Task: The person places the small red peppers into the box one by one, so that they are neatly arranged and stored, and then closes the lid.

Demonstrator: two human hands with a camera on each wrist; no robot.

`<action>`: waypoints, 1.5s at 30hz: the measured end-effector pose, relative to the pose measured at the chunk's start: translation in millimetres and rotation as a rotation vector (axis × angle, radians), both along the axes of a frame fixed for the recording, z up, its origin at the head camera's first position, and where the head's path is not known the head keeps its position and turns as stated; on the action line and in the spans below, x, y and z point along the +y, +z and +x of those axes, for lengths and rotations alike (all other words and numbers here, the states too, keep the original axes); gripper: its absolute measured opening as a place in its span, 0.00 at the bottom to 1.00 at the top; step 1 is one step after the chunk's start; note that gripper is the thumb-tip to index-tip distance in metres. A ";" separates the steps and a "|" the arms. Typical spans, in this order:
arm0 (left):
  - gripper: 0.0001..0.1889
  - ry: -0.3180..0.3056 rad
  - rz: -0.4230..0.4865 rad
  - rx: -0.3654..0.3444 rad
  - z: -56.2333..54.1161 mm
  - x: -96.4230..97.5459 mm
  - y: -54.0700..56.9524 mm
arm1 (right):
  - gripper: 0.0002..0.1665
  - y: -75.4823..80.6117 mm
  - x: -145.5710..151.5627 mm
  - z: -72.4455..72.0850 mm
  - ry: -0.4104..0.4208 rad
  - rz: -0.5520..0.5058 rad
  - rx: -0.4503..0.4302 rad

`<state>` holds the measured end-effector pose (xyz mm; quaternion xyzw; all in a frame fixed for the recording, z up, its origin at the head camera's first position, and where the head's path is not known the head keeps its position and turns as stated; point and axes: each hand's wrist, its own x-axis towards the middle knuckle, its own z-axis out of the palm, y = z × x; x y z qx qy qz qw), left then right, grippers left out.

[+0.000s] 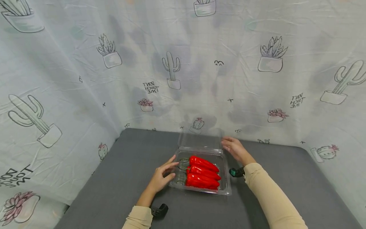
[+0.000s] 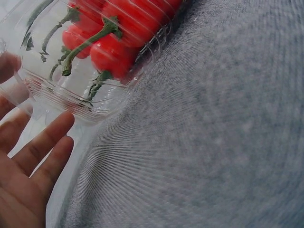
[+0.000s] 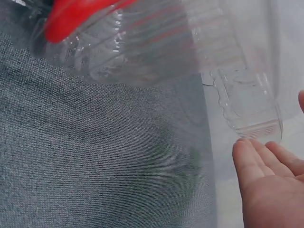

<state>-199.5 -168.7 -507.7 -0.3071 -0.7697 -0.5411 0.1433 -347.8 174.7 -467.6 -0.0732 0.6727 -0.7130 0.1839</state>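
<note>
A clear plastic clamshell container point(image 1: 226, 187) sits on the grey table with its hinged lid point(image 1: 200, 140) raised at the back. Inside lie several red peppers point(image 1: 202, 181), their green stems toward the left. My left hand point(image 1: 160, 178) is at the container's left side, its spread fingers at the rim; in the left wrist view the fingertips point(image 2: 66, 122) come right up to the clear wall. On the right, my right hand point(image 1: 235, 149) reaches to the lid's right edge. Its straight fingers point(image 3: 247, 152) meet the ribbed lid side in the right wrist view.
The grey table point(image 1: 137, 152) runs back to a pale curtain point(image 1: 200, 89) printed with potted cacti, which also closes in both sides. Dark bands with small devices are worn on both wrists, the left wrist device point(image 1: 160, 211) hanging low over the table.
</note>
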 end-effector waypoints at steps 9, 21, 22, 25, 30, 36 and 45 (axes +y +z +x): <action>0.21 -0.006 0.004 -0.004 3.0 0.2 8.9 | 0.36 8.8 -3.2 2.1 -0.060 -0.044 0.031; 0.21 -0.007 0.009 -0.007 2.4 1.1 8.3 | 0.38 24.9 0.6 9.0 -0.031 -0.056 0.127; 0.21 -0.005 0.007 -0.010 2.3 1.1 8.5 | 0.38 26.0 1.4 10.0 -0.025 -0.039 0.140; 0.21 0.000 0.002 -0.009 2.6 1.4 8.7 | 0.38 28.5 3.7 13.9 -0.010 0.018 0.178; 0.20 0.004 -0.013 0.000 3.5 2.3 8.4 | 0.37 29.8 8.2 19.7 0.005 0.088 0.204; 0.20 0.000 -0.007 -0.009 4.5 1.2 6.6 | 0.38 32.9 9.9 24.6 0.006 0.158 0.227; 0.20 -0.001 -0.011 -0.013 3.6 0.5 7.1 | 0.39 46.7 10.0 38.9 0.058 0.278 0.349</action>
